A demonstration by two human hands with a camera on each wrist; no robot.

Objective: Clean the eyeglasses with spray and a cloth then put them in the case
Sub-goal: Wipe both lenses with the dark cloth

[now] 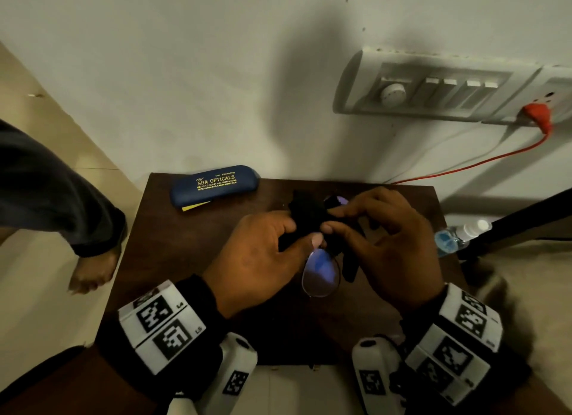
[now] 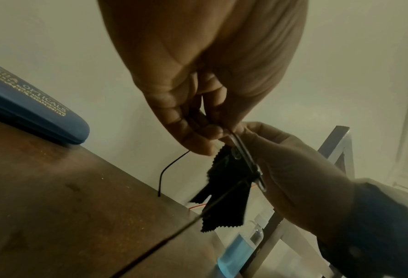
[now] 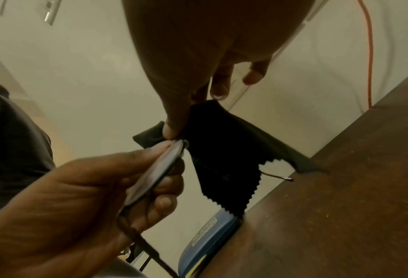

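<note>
The eyeglasses (image 1: 320, 273) hang above the dark wooden table (image 1: 192, 260), thin-framed with bluish lenses. My left hand (image 1: 305, 233) pinches them near the bridge, the near lens hanging toward me. My right hand (image 1: 332, 219) pinches a black cloth (image 1: 309, 210) around the far lens, which mostly hides it. In the left wrist view the cloth (image 2: 226, 197) dangles below the frame (image 2: 245, 159). In the right wrist view my left hand (image 3: 172, 161) grips the lens (image 3: 155, 173) beside the cloth (image 3: 226, 150). The blue case (image 1: 213, 184) lies shut at the table's back left. The spray bottle (image 1: 458, 236) with blue liquid sits off the right edge.
A wall with a switchboard (image 1: 433, 89) and a red plugged cable (image 1: 464, 164) stands behind the table. Another person's leg and bare foot (image 1: 93, 272) are on the floor to the left. A dark metal frame (image 1: 520, 216) runs beside the bottle.
</note>
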